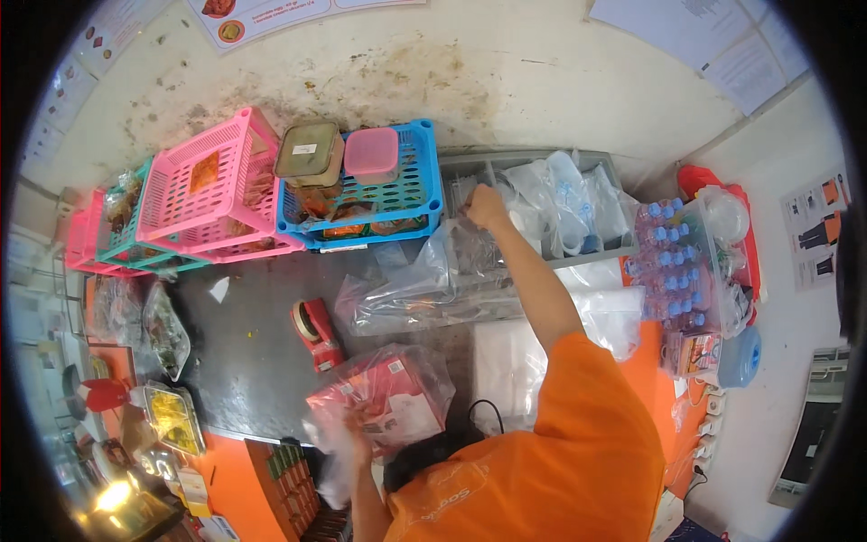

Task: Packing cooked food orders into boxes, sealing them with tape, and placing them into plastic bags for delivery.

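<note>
My left hand [358,432] is closed on a clear plastic bag [432,369], low over the dark counter. Inside that bag sits a red and white box [384,388]. My right arm reaches far across the counter. Its hand [488,208], fingers curled down, is in a compartment at the left of a grey divided tray [542,262]; what they hold, if anything, is hidden. Clear plastic packaging [474,248] lies just below this hand. White plastic bags [564,199] fill the tray to its right. A red tape dispenser [316,336] lies beyond the boxed bag.
Blue [432,181] and pink [194,163] baskets line the wall at back left. Bottles with blue caps [668,262] stand at the right. A clear plastic sheet [397,303] covers part of the dark counter [235,361]. A foil tray with yellow food [173,417] sits at left.
</note>
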The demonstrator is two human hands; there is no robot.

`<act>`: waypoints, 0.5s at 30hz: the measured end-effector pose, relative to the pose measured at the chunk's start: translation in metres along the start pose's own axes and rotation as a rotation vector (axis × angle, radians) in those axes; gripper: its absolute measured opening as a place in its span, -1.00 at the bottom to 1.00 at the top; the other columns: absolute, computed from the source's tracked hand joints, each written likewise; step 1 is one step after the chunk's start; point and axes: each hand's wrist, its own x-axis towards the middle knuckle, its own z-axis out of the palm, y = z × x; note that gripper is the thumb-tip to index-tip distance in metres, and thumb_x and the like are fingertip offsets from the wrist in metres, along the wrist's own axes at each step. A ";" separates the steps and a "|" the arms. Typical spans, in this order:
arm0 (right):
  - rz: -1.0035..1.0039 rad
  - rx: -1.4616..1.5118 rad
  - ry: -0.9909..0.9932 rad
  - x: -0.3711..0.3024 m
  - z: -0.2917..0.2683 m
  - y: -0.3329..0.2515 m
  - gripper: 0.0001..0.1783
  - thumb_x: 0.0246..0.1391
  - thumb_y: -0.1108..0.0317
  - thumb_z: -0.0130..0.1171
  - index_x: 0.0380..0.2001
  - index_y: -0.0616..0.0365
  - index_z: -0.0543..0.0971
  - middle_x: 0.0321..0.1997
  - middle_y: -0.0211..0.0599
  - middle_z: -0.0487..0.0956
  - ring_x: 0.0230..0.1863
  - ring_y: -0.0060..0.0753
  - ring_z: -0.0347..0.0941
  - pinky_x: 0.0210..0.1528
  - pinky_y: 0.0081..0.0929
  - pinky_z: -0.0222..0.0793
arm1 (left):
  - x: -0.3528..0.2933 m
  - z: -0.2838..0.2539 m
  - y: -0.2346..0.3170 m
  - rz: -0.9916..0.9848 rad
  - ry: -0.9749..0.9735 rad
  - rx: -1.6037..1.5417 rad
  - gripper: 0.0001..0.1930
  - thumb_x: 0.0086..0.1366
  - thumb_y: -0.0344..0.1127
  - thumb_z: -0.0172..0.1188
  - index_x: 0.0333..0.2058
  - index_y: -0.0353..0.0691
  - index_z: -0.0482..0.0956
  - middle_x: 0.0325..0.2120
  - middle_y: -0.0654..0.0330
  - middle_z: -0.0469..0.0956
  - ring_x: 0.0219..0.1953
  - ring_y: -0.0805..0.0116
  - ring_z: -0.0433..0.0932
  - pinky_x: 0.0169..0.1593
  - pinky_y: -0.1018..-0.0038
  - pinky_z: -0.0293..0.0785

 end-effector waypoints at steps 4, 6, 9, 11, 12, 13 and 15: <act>-0.283 -0.059 0.336 -0.012 -0.017 0.012 -0.75 -0.07 0.20 0.29 -0.54 0.19 0.68 -0.43 0.01 0.63 -0.34 0.09 0.57 -0.25 -0.10 0.47 | -0.009 -0.002 0.015 0.048 -0.182 0.209 -0.47 0.41 0.29 -0.20 -0.37 -0.11 0.31 -0.39 0.23 0.41 -0.20 0.34 0.47 -0.03 0.35 0.35; -0.334 0.162 0.477 -0.021 -0.023 0.002 -0.77 -0.06 0.20 0.29 -0.55 0.15 0.68 -0.46 0.01 0.60 -0.38 0.15 0.52 -0.29 -0.08 0.43 | -0.008 -0.008 -0.003 -0.032 -0.138 0.098 -0.46 0.41 0.30 -0.21 -0.40 -0.09 0.32 -0.45 0.29 0.35 -0.29 0.36 0.41 -0.07 0.35 0.33; -0.403 0.093 0.566 -0.028 -0.040 0.023 -0.75 0.02 0.20 0.28 -0.54 0.18 0.66 -0.53 -0.05 0.59 -0.51 0.01 0.50 -0.36 -0.16 0.40 | -0.004 0.020 0.016 0.079 -0.247 0.060 -0.56 0.42 0.15 -0.07 -0.37 -0.14 0.34 -0.48 0.24 0.45 -0.32 0.33 0.47 -0.03 0.27 0.39; -0.380 0.157 0.546 -0.040 -0.049 0.009 -0.74 0.04 0.22 0.26 -0.54 0.20 0.64 -0.53 -0.06 0.59 -0.53 -0.04 0.49 -0.39 -0.21 0.39 | 0.010 -0.005 -0.014 0.118 -0.316 0.009 -0.59 0.43 0.11 -0.05 -0.37 -0.13 0.35 -0.50 0.26 0.42 -0.34 0.35 0.45 -0.11 0.28 0.39; -0.341 0.216 0.517 -0.050 -0.053 0.001 -0.74 0.06 0.24 0.25 -0.55 0.23 0.61 -0.53 -0.07 0.58 -0.55 -0.09 0.49 -0.41 -0.26 0.38 | 0.015 -0.016 -0.030 0.142 -0.390 -0.038 -0.63 0.44 0.08 -0.03 -0.36 -0.11 0.36 -0.52 0.28 0.38 -0.36 0.37 0.43 -0.18 0.28 0.39; -0.385 0.248 0.559 -0.067 -0.054 -0.009 -0.73 0.09 0.26 0.22 -0.56 0.24 0.58 -0.57 -0.11 0.57 -0.58 -0.18 0.48 -0.44 -0.31 0.37 | 0.019 -0.014 -0.030 0.082 -0.360 0.048 -0.67 0.43 0.02 0.00 -0.36 -0.13 0.37 -0.52 0.31 0.34 -0.38 0.37 0.40 -0.22 0.29 0.36; -0.396 0.352 0.237 -0.137 -0.050 -0.081 -0.78 0.15 0.34 0.09 -0.54 0.21 0.51 -0.66 -0.23 0.52 -0.62 -0.38 0.46 -0.51 -0.38 0.35 | 0.032 -0.038 -0.065 0.136 -0.167 0.260 -0.76 0.38 -0.13 0.07 -0.26 -0.20 0.43 -0.46 0.31 0.36 -0.38 0.39 0.39 -0.25 0.34 0.37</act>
